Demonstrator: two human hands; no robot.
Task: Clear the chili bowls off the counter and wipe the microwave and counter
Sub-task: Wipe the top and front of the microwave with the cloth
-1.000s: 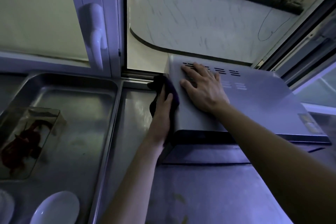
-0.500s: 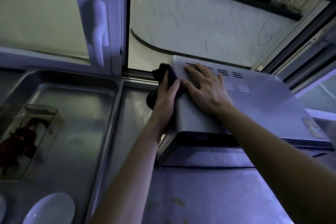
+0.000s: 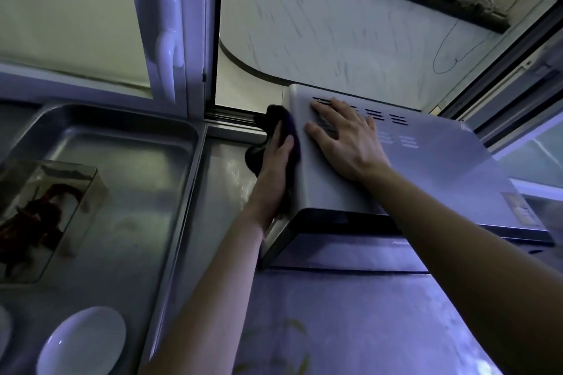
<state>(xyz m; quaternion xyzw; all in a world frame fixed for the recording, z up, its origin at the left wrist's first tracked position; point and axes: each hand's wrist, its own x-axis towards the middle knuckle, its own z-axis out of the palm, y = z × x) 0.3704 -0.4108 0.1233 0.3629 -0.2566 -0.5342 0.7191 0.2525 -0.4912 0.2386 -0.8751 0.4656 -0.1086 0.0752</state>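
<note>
A grey microwave [image 3: 441, 167] stands on the steel counter [image 3: 225, 173] under an open window. My right hand [image 3: 347, 143] lies flat on the microwave's top near the vent slots, fingers spread. My left hand [image 3: 275, 161] presses a dark purple cloth [image 3: 288, 131] against the microwave's left side wall, near its back corner. Part of the cloth hangs below and behind my hand. A clear rectangular container with red chilies [image 3: 45, 210] sits in the steel tray [image 3: 128, 137] at the left. White bowls [image 3: 82, 341] rest at the tray's near end.
A white window handle [image 3: 164, 39] sits on the frame behind the tray. The open window sill [image 3: 234, 116] runs just behind the cloth. A narrow strip of counter separates tray and microwave.
My left hand has slid the cloth along the microwave's left side toward the back corner. The right hand has stayed flat on top.
</note>
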